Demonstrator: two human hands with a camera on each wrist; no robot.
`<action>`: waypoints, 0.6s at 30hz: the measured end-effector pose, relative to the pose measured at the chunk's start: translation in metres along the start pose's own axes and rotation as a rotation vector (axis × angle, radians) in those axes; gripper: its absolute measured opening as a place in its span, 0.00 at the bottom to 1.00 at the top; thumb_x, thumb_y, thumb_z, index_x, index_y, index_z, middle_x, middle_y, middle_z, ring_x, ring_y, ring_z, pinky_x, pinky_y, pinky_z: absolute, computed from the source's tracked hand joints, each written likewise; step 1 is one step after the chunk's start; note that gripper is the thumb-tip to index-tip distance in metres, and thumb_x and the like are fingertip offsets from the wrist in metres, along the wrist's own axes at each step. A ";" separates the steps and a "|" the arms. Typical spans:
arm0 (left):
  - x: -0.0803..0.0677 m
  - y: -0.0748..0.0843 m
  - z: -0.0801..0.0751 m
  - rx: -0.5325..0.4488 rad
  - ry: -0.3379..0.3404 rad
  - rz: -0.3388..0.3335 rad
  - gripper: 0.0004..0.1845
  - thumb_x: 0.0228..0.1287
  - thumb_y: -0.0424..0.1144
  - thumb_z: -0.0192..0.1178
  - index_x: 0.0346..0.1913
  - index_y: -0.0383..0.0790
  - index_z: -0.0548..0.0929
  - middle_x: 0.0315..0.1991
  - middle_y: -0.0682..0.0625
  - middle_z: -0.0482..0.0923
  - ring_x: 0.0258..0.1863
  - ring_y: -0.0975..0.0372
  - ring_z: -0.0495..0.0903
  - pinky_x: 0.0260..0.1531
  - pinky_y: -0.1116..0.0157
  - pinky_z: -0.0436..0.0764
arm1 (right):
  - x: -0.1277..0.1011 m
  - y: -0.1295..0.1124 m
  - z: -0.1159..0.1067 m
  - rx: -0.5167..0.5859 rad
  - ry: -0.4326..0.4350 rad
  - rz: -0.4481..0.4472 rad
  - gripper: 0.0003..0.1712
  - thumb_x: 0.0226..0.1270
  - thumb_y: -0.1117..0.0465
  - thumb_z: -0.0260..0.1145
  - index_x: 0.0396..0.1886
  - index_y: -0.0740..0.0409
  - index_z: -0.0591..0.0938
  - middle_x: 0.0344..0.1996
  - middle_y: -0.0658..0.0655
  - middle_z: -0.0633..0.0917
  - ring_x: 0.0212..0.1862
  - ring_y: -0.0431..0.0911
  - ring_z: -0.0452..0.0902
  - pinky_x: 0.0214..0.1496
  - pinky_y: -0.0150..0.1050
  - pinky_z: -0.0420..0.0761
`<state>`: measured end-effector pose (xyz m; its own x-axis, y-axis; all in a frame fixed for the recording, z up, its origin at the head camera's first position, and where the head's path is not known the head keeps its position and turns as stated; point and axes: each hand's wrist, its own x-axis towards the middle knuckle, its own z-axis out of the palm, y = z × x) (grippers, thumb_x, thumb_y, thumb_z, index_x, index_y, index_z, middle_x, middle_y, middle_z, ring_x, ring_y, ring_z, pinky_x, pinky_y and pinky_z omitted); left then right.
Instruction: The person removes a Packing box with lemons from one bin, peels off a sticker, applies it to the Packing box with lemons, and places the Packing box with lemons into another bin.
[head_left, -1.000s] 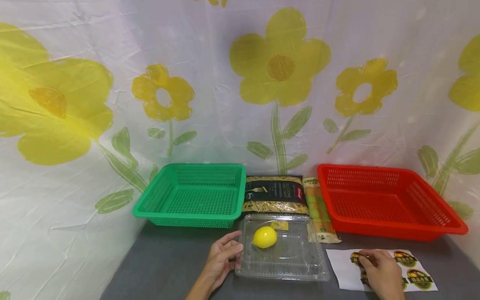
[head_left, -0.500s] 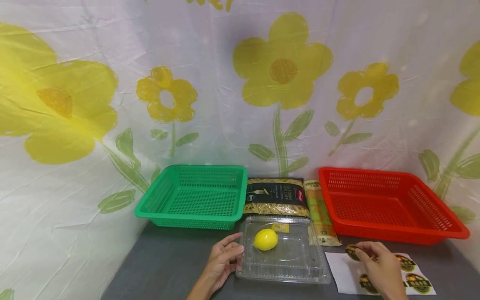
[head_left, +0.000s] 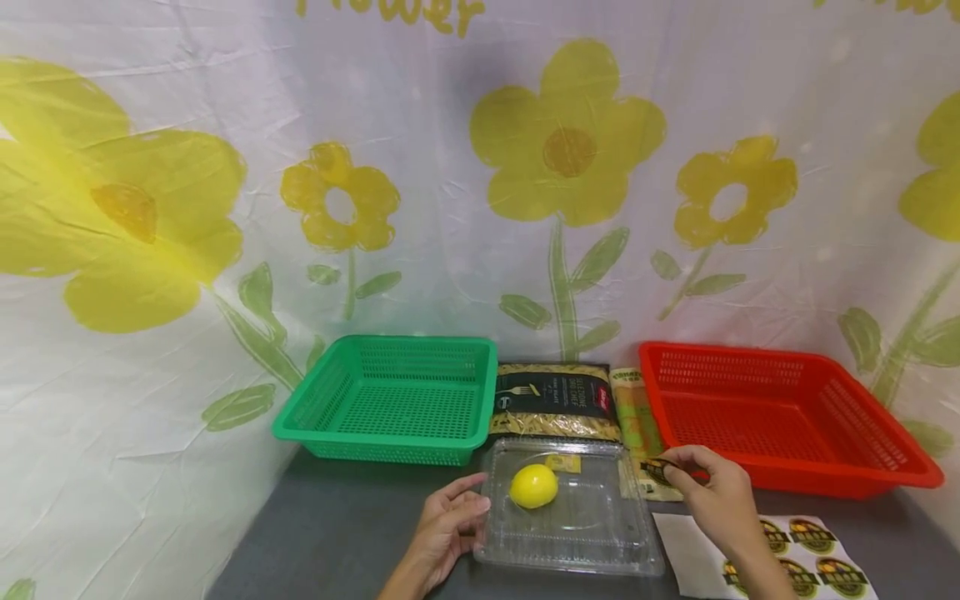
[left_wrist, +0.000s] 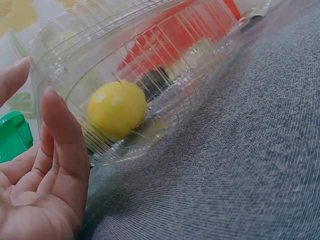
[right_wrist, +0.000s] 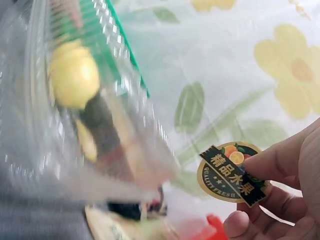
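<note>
A clear plastic clamshell box (head_left: 570, 533) lies shut on the grey table with a yellow lemon (head_left: 533, 486) inside; the lemon (left_wrist: 116, 109) also shows in the left wrist view. My left hand (head_left: 450, 521) rests open against the box's left side, fingers (left_wrist: 60, 125) straight on its wall. My right hand (head_left: 712, 492) is raised at the box's right edge and pinches a round fruit sticker (right_wrist: 231, 172) between thumb and fingers. A white sticker sheet (head_left: 765, 558) with several more stickers lies at the front right.
A green basket (head_left: 390, 400) stands at the back left, a red basket (head_left: 787, 417) at the back right. Between them lie a dark pasta packet (head_left: 555, 400) and a narrow green-orange packet (head_left: 637, 417). A flowered cloth hangs behind.
My right hand has peeled a sticker off the sheet and lifted it up and left towards the box. The left hand has stayed at the box's side.
</note>
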<state>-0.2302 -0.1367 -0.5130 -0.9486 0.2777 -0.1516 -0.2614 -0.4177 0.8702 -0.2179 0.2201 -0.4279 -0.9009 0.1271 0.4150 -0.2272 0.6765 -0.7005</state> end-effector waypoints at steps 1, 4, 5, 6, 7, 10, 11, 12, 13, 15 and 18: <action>0.000 0.000 0.001 0.000 0.000 0.001 0.33 0.58 0.35 0.65 0.66 0.33 0.65 0.33 0.51 0.78 0.16 0.63 0.75 0.15 0.68 0.76 | 0.001 -0.003 0.002 0.008 -0.005 -0.009 0.06 0.58 0.63 0.69 0.35 0.49 0.85 0.29 0.47 0.83 0.32 0.36 0.75 0.28 0.33 0.75; -0.001 -0.001 0.002 0.003 0.002 -0.005 0.33 0.58 0.35 0.65 0.66 0.33 0.66 0.32 0.52 0.78 0.16 0.63 0.76 0.15 0.69 0.76 | 0.003 -0.008 0.008 0.029 -0.018 -0.036 0.06 0.58 0.64 0.69 0.34 0.50 0.85 0.27 0.47 0.82 0.31 0.37 0.75 0.28 0.33 0.75; -0.001 -0.001 0.002 0.003 0.005 -0.009 0.33 0.57 0.35 0.65 0.65 0.33 0.66 0.32 0.52 0.78 0.16 0.63 0.76 0.15 0.68 0.76 | 0.004 -0.009 0.010 0.038 -0.023 -0.042 0.06 0.57 0.65 0.69 0.34 0.50 0.85 0.27 0.47 0.82 0.30 0.38 0.74 0.28 0.32 0.75; -0.001 -0.002 0.002 0.002 0.008 -0.012 0.33 0.58 0.35 0.65 0.65 0.33 0.66 0.31 0.52 0.78 0.16 0.63 0.76 0.15 0.68 0.76 | 0.004 -0.011 0.012 0.050 -0.029 -0.044 0.06 0.57 0.65 0.69 0.34 0.51 0.85 0.26 0.47 0.81 0.30 0.38 0.74 0.28 0.33 0.75; -0.002 -0.002 0.001 0.004 0.011 -0.014 0.33 0.58 0.36 0.65 0.65 0.33 0.66 0.31 0.52 0.78 0.16 0.64 0.75 0.16 0.68 0.76 | 0.004 -0.013 0.014 0.066 -0.038 -0.047 0.06 0.57 0.65 0.69 0.33 0.51 0.85 0.26 0.47 0.82 0.30 0.39 0.74 0.28 0.33 0.75; -0.002 -0.003 0.000 0.014 0.018 -0.015 0.33 0.58 0.36 0.65 0.65 0.33 0.66 0.31 0.52 0.77 0.15 0.64 0.75 0.16 0.68 0.76 | 0.006 -0.020 0.021 0.129 -0.072 -0.047 0.05 0.57 0.66 0.69 0.33 0.53 0.85 0.27 0.48 0.82 0.29 0.39 0.75 0.29 0.33 0.76; -0.003 -0.003 0.000 0.018 0.019 -0.013 0.33 0.58 0.36 0.65 0.65 0.33 0.66 0.31 0.52 0.77 0.15 0.64 0.75 0.16 0.68 0.76 | 0.006 -0.023 0.023 0.159 -0.088 -0.042 0.05 0.57 0.66 0.69 0.34 0.53 0.85 0.27 0.49 0.82 0.29 0.40 0.75 0.28 0.33 0.77; -0.003 -0.002 0.000 0.021 0.019 -0.012 0.33 0.58 0.37 0.65 0.66 0.33 0.66 0.31 0.52 0.77 0.15 0.64 0.75 0.15 0.68 0.76 | 0.007 -0.026 0.024 0.190 -0.103 -0.041 0.05 0.57 0.66 0.69 0.33 0.54 0.85 0.27 0.50 0.83 0.29 0.40 0.76 0.27 0.34 0.77; -0.003 -0.002 0.000 0.024 0.018 -0.010 0.34 0.57 0.37 0.65 0.66 0.33 0.66 0.31 0.52 0.77 0.15 0.64 0.75 0.15 0.68 0.76 | 0.007 -0.029 0.026 0.222 -0.118 -0.041 0.05 0.56 0.66 0.70 0.33 0.54 0.85 0.27 0.50 0.83 0.28 0.40 0.76 0.26 0.34 0.77; -0.002 -0.002 0.000 0.027 0.017 -0.007 0.34 0.57 0.37 0.65 0.65 0.33 0.66 0.31 0.52 0.77 0.15 0.64 0.75 0.15 0.68 0.76 | 0.009 -0.035 0.029 0.286 -0.147 -0.045 0.05 0.56 0.67 0.70 0.33 0.55 0.84 0.27 0.53 0.83 0.26 0.41 0.75 0.23 0.35 0.77; -0.001 0.000 0.000 0.030 0.017 -0.003 0.34 0.57 0.37 0.66 0.65 0.34 0.66 0.31 0.52 0.77 0.16 0.64 0.76 0.15 0.68 0.77 | 0.012 -0.042 0.033 0.356 -0.184 -0.064 0.05 0.56 0.68 0.70 0.32 0.57 0.84 0.27 0.55 0.82 0.24 0.42 0.74 0.20 0.36 0.77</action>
<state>-0.2292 -0.1368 -0.5127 -0.9507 0.2642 -0.1624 -0.2594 -0.3904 0.8834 -0.2313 0.1691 -0.4129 -0.9244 -0.0610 0.3765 -0.3702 0.3813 -0.8471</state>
